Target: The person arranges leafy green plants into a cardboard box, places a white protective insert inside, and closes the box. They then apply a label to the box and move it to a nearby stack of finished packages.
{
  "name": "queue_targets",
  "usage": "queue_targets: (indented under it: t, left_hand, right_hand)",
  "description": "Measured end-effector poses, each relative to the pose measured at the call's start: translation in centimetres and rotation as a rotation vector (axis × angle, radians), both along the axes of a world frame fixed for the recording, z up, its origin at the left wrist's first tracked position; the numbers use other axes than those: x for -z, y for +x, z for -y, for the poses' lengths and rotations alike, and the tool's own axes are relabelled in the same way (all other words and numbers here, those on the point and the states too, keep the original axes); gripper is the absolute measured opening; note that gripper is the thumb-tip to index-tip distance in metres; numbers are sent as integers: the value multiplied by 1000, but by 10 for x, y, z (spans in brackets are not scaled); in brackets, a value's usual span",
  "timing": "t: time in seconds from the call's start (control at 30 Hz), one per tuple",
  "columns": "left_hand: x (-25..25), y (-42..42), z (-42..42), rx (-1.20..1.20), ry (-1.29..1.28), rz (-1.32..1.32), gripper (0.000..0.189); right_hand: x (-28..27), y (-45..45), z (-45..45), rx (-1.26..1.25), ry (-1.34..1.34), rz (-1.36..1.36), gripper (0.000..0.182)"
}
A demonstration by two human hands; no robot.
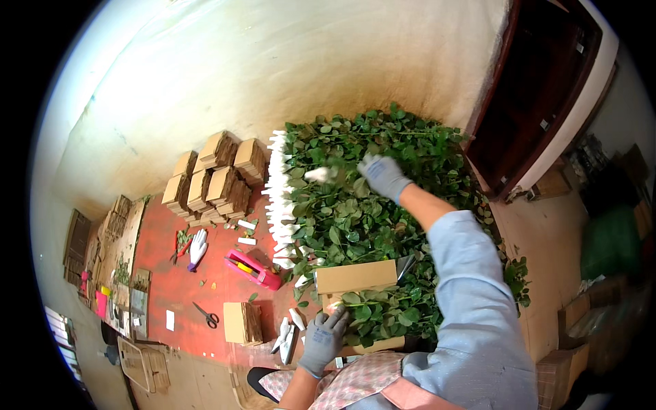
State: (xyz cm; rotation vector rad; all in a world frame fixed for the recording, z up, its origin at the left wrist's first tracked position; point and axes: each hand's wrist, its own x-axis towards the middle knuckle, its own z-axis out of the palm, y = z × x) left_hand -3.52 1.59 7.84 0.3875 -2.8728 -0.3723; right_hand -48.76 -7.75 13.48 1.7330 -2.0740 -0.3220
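Note:
My right hand (384, 177), in a grey work glove, is over a broad bed of leafy rose stems (338, 225). It appears closed on a stem whose white-covered head (319, 175) is blurred. My left hand (324, 338), gloved alike, lies at the near edge, its fingers touching a pale pink flower head (333, 307). That flower belongs to a smaller leafy bunch (400, 310) on cardboard; whether the fingers grip it is unclear. Behind this bunch lies a cardboard strip (356, 277). White-covered heads (279, 200) line the left side of the bed.
On the red tabletop (174, 292) are cardboard stacks (220, 189), a nearer cardboard stack (242, 323), a pink tape dispenser (253, 270), scissors (207, 315), red-handled pruners (179, 248), a white glove (198, 248) and loose white sleeves (297, 319). A wall (307, 66) rises behind.

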Motion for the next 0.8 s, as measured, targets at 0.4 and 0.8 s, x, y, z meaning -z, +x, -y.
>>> queue_targets:
  t: [0.4, 0.8]
  left_hand:
    - [-9, 1, 0, -13, -83, -2, 44]
    - [6, 2, 3, -33, 30, -2, 49]
  right_hand:
    - [-27, 77, -36, -111, 14, 201, 24]
    - [28, 36, 89, 523, -203, 1095, 30]
